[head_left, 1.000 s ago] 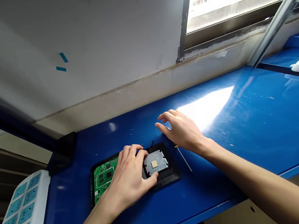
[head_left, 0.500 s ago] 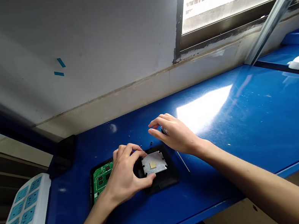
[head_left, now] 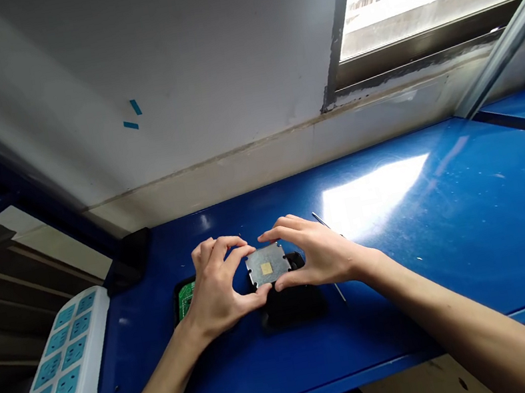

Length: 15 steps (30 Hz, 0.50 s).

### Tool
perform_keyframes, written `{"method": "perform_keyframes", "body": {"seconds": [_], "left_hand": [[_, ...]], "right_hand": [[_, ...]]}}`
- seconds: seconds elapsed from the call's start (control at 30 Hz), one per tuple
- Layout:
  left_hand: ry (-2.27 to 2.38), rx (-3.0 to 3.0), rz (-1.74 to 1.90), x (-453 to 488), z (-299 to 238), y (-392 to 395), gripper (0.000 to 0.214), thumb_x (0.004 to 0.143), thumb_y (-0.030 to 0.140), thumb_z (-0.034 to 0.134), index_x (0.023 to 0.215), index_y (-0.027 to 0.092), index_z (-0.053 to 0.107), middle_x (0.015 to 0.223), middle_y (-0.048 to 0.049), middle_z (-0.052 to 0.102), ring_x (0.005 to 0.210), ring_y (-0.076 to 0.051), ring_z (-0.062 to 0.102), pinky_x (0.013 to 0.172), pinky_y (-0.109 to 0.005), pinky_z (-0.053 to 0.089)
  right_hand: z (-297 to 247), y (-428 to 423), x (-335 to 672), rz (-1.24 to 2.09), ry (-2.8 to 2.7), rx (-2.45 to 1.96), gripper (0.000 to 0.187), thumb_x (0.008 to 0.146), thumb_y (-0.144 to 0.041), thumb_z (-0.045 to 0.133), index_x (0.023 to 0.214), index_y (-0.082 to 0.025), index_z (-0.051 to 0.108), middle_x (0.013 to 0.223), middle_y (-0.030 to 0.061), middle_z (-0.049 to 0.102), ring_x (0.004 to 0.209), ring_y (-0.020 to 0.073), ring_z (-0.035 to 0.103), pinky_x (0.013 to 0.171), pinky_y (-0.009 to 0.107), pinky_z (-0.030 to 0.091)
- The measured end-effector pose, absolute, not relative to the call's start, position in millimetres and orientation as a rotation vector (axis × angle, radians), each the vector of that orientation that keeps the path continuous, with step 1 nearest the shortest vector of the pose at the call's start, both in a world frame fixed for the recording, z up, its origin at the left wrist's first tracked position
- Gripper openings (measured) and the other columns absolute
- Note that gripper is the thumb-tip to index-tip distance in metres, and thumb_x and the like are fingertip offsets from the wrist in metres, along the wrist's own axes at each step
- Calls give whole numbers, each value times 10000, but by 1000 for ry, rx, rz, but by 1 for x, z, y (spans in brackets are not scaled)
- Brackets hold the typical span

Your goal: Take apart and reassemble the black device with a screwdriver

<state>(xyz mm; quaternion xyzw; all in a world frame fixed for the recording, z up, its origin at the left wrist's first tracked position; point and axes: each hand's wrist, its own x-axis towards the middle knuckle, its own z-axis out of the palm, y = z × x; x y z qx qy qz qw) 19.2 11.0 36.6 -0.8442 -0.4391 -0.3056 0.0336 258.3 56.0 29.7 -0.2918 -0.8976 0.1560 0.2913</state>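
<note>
A thin silver metal plate (head_left: pixel 274 256) with notched edges and a small tan square pad is held at its left end by my left hand (head_left: pixel 220 285), between thumb and fingers. My right hand (head_left: pixel 320 250) curves around the plate's right end, thumb and fingers apart close to its edges; whether it touches them I cannot tell. Something dark shows beside the right palm. Under the plate is a black plastic cover (head_left: pixel 295 306), partly hidden. To the left, a green circuit board (head_left: pixel 185 298) in a black frame is mostly behind my left hand.
A thin rod (head_left: pixel 320 219) pokes out past my right hand, and another thin rod end (head_left: pixel 341 294) shows below the wrist. A white power strip (head_left: pixel 83 374) lies at the left of the blue table (head_left: pixel 433 241). A wall and window stand behind.
My left hand has lifted the metal plate off the black cover. My right hand has come down and left to the plate's right end. The camera view has shifted left.
</note>
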Motion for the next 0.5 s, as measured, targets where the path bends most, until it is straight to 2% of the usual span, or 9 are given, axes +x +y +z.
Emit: {"method": "perform_keyframes", "body": {"seconds": [0.17,0.3,0.5], "left_hand": [[-1336,-2510,-953,17,34,13,465,684,343,843,1109,219,701,1126,-77,678,1047,-323,568,993,-508,399],[-1276,-2478,-962,16,33,13,462,698,348,840,1114,201,701,1124,-89,679,1055,-326,579,1045,-527,379],[-1228,-2440,-967,15,32,13,448,715,335,831,1120,199,694,1142,-105,678,1066,-329,574,1079,-532,369]], "right_hand": [[31,55,256,353,-2430,-782,661,774,-486,840,1315,-202,587,1113,103,679,1032,281,635,869,436,558],[30,54,254,311,-2414,-792,584,798,-396,824,1295,-205,585,1125,99,683,1023,276,639,873,437,554],[23,57,251,159,-2373,-755,511,805,-376,819,1228,-184,606,1112,108,695,981,279,647,853,448,545]]}}
